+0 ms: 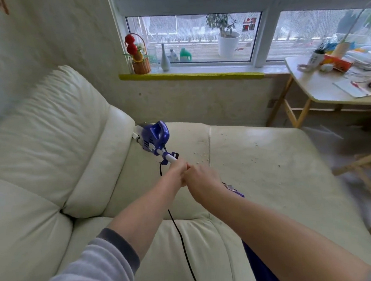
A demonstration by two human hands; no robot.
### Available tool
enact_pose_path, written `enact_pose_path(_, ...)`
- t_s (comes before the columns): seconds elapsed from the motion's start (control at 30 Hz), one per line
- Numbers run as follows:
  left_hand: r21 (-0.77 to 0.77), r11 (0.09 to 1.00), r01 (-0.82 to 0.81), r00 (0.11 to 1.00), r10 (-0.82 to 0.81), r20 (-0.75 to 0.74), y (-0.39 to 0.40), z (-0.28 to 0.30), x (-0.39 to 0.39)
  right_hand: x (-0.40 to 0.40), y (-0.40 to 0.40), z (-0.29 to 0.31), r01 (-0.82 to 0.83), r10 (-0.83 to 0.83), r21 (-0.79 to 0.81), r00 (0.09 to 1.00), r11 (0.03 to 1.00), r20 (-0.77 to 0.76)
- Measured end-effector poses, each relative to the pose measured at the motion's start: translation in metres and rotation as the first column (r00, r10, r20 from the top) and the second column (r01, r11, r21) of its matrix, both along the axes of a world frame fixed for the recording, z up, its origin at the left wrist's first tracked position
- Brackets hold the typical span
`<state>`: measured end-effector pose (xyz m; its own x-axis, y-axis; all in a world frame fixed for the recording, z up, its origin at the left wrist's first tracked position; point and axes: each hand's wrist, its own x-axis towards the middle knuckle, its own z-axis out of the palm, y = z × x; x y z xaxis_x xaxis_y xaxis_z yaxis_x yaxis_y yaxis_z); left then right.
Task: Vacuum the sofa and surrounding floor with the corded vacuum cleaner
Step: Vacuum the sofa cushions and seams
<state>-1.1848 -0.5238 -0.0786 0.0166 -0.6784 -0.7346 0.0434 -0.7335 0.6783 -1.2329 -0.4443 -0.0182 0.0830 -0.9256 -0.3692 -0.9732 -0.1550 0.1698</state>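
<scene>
A cream leather sofa [259, 170] fills most of the view. The purple and white vacuum cleaner [154, 137] lies stretched out over the seat, its front end at the crease under the back cushion. My left hand [177, 169] grips the white tube just behind the purple body. My right hand [201, 178] grips the tube right behind the left one, the two hands touching. The black cord [183, 241] trails from the vacuum back across the seat toward me. Small crumbs [201, 155] lie scattered on the seat to the right of the vacuum.
A window sill [191, 75] with a yellow edge strip holds a flower basket [139, 60], a vase and bottles. A cluttered wooden folding table [326, 91] stands at the right, with another wooden frame [364, 171] beside the sofa's right edge.
</scene>
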Motion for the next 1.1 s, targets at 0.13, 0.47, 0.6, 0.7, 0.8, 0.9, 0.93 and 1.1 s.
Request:
enact_pose_path(0.13, 0.073, 0.994, -0.077, 0.979, 0.09, -0.185, 0.02, -0.011, 0.001, -0.01, 0.038, 0.009, -0.05, 0.053, -0.072, 0.997, 0.996, 0.05)
enact_pose_path(0.47, 0.079, 0.99, -0.116, 0.982, 0.126, -0.14, 0.053, -0.035, 0.006, -0.02, 0.118, 0.009, -0.091, 0.097, -0.093, 0.993, 0.991, 0.062)
enact_pose_path(0.6, 0.098, 0.993, -0.072, 0.992, 0.082, -0.094, 0.057, -0.046, 0.016, -0.005, 0.099, 0.0, 0.124, -0.174, 0.161, 0.921, 0.979, 0.349)
enact_pose_path(0.7, 0.088, 0.996, -0.026, 0.995, 0.034, -0.091, 0.063, -0.054, 0.023, 0.006, 0.079, -0.022, 0.402, -0.675, 0.546, 0.51, 0.735, 0.533)
enact_pose_path(0.8, 0.075, 0.997, 0.017, 0.994, -0.009, -0.109, 0.063, -0.064, 0.029, 0.009, 0.06, -0.038, 0.387, -0.832, 0.737, 0.291, 0.554, 0.473)
enact_pose_path(0.9, 0.111, 0.989, 0.098, 0.987, -0.082, -0.14, 0.051, -0.068, 0.045, 0.019, 0.041, -0.05, 0.399, -0.86, 0.767, 0.327, 0.502, 0.393)
enact_pose_path(0.93, 0.125, 0.987, 0.106, 0.986, -0.088, -0.141, 0.046, -0.067, 0.05, 0.022, 0.035, -0.057, 0.426, -0.855, 0.746, 0.341, 0.512, 0.391)
enact_pose_path(1.1, 0.246, 0.969, 0.026, 0.974, 0.031, -0.226, 0.004, -0.066, 0.063, 0.033, 0.02, -0.064, 0.45, -0.646, 0.477, 0.632, 0.755, 0.427)
